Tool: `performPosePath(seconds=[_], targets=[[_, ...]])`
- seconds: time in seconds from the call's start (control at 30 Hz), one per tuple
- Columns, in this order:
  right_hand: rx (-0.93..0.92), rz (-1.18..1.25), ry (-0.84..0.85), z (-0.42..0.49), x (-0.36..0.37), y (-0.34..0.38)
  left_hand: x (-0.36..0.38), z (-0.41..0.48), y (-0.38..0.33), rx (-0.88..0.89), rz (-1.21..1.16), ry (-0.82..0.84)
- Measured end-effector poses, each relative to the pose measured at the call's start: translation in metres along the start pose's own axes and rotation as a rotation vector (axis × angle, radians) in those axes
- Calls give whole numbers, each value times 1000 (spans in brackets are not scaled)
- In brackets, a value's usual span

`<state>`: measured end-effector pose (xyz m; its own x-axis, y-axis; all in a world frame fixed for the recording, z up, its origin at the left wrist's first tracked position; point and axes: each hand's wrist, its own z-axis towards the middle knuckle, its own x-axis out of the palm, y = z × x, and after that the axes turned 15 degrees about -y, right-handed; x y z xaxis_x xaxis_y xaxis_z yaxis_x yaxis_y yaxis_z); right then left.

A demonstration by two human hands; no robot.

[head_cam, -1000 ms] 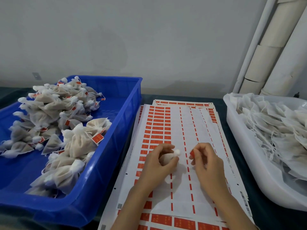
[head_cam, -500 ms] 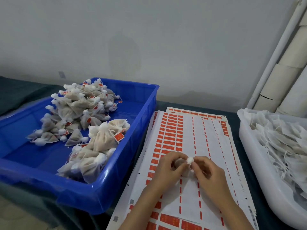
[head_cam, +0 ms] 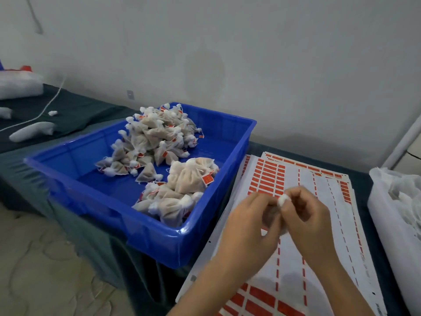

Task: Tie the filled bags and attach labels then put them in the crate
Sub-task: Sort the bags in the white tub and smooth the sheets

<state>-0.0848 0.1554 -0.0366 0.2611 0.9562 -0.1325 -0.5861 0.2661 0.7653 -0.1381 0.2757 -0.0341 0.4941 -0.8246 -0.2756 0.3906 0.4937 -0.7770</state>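
Over the label sheets (head_cam: 303, 265), my left hand (head_cam: 249, 226) and my right hand (head_cam: 307, 222) press together around one small filled bag (head_cam: 283, 200). Only its white gathered top shows between my fingertips; the body is hidden inside my left palm. My right fingers pinch at that top. The sheets carry rows of red labels (head_cam: 268, 176), with many peeled away. To the left stands the blue crate (head_cam: 159, 236), holding a heap of tied bags (head_cam: 159, 142) with red labels attached.
A white tub (head_cam: 396, 224) of empty mesh bags stands at the right edge. On the dark cloth at far left lie a white cord (head_cam: 49, 103) and loose white pouches (head_cam: 32, 131). A pale floor shows at lower left, a wall behind.
My right hand came in from apart and joined my left hand at the bag's top. The camera has turned left, so the crate sits nearer the middle.
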Motion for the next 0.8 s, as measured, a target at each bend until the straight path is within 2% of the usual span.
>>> performPosePath(seconds=[0.17,0.27,0.4,0.67,0.8], targets=[[-103,165,83,14,37,50,-59,15,-19,96,24,-136],[-106,215,203,18,59,62,-88,28,-10,150,193,-223],[-101,131,357,20,92,60,-114,43,14,125,412,-318],[-26,-163,400,17,130,34,-122,59,51,-90,488,-132],[-33,-217,405,18,133,35,-122,63,61,-141,476,-138]])
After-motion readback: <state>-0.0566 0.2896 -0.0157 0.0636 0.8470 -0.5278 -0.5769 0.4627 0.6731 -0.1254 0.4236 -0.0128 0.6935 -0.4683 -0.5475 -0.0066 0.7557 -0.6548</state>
